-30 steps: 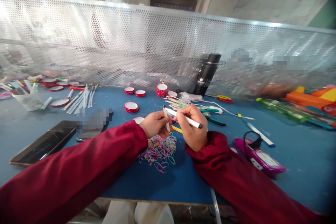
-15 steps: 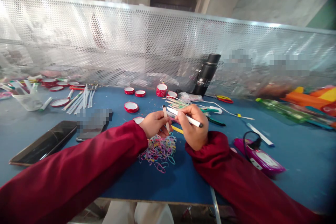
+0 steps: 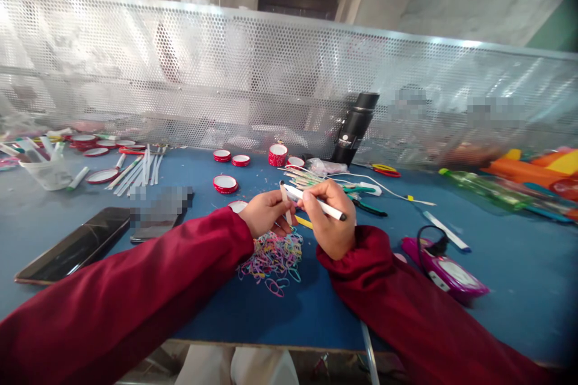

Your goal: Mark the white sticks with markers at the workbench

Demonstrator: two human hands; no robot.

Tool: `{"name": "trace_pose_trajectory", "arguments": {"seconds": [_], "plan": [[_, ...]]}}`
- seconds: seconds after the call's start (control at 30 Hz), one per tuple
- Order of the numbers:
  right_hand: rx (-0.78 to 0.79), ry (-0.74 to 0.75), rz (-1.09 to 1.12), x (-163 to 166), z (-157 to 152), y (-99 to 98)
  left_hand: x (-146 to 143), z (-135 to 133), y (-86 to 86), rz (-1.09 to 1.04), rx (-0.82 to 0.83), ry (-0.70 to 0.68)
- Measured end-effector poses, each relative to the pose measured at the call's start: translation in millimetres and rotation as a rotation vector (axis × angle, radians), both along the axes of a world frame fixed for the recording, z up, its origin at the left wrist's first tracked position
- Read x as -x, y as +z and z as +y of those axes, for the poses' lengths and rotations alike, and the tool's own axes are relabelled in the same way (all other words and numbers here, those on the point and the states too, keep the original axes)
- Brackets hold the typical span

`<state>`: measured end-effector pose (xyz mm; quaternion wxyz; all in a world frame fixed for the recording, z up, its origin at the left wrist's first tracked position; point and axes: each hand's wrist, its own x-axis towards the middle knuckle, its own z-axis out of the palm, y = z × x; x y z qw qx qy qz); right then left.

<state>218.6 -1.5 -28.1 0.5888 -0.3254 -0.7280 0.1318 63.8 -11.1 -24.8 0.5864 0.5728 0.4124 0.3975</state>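
Observation:
My left hand (image 3: pixel 266 214) is closed, pinching a pale flat craft stick (image 3: pixel 286 203) that stands nearly upright. The stick's top end is dark. In my right hand (image 3: pixel 333 219) a white marker (image 3: pixel 331 209) with a black rear end is gripped like a pen. Its writing end points left and lies close to the stick's top; whether the two touch I cannot tell. Just below both hands is a heap of small coloured rubber bands (image 3: pixel 273 255) on the blue table (image 3: pixel 253 325).
Two phones (image 3: pixel 76 246) lie to the left. Behind the hands are red-rimmed round lids (image 3: pixel 225 184), pliers (image 3: pixel 370 207) and a black bottle (image 3: pixel 356 129). A purple power socket (image 3: pixel 451 274) sits by the right sleeve. Perforated metal panelling (image 3: pixel 203 72) edges the table's back.
My right hand has shifted slightly left, bringing the marker's writing end nearer the top of the craft stick. My left hand has stayed almost still.

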Motion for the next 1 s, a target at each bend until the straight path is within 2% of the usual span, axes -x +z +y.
{"name": "trace_pose_trajectory", "arguments": {"seconds": [0.23, 0.57, 1.0], "plan": [[0.008, 0.021, -0.010, 0.8, -1.8, 1.4, -0.4, 0.9, -0.9, 0.008, -0.021, -0.014], [0.019, -0.025, 0.013, -1.3, 3.6, -2.4, 0.5, 0.7, 1.5, -0.013, -0.003, 0.032], [0.000, -0.001, -0.001, -1.2, 2.3, -1.5, 0.4, 0.2, 1.5, 0.000, 0.009, -0.001]]}}
